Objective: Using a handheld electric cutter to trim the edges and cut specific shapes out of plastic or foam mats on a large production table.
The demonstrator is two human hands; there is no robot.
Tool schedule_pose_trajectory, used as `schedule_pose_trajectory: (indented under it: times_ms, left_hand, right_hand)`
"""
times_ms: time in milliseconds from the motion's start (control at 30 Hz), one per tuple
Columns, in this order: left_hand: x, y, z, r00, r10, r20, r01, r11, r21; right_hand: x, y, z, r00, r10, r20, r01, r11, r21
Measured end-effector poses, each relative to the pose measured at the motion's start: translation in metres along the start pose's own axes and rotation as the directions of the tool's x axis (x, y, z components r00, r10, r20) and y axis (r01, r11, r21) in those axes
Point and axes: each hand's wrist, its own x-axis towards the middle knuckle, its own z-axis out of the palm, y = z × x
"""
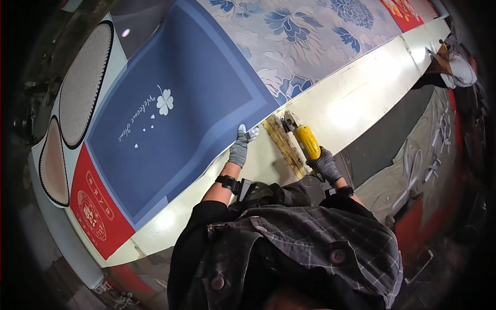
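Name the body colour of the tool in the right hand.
The tool's body is yellow; head view shows it.

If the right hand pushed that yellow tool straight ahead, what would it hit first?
Probably the blue mat, at its corner just beyond the yellow tool in the right hand, though heights are hard to judge.

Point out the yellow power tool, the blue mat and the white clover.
Yellow power tool (307, 140): head view, on its yellow body.
Blue mat (181, 124): head view, on its plain middle.
White clover (165, 102): head view, on the centre of its leaves.
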Motion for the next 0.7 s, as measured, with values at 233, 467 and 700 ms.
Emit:
schedule_pose_trajectory:
  times_ms: [233,467,700]
  left_hand:
    - [-0.001,-0.001,0.0,0.998,-0.067,0.019,0.068,0.997,-0.042]
    - [-0.005,0.004,0.005,0.997,-0.07,0.035,0.072,0.996,-0.054]
    - [-0.008,0.006,0.005,0.997,-0.069,-0.026,0.068,0.997,-0.026]
  right_hand:
    - [0.025,0.016,-0.002,0.995,-0.096,-0.019,0.097,0.992,0.076]
    - [0.049,0.017,-0.009,0.99,-0.141,-0.005,0.141,0.987,0.076]
    - [0.056,0.001,-0.012,0.997,-0.058,0.05,0.054,0.996,0.066]
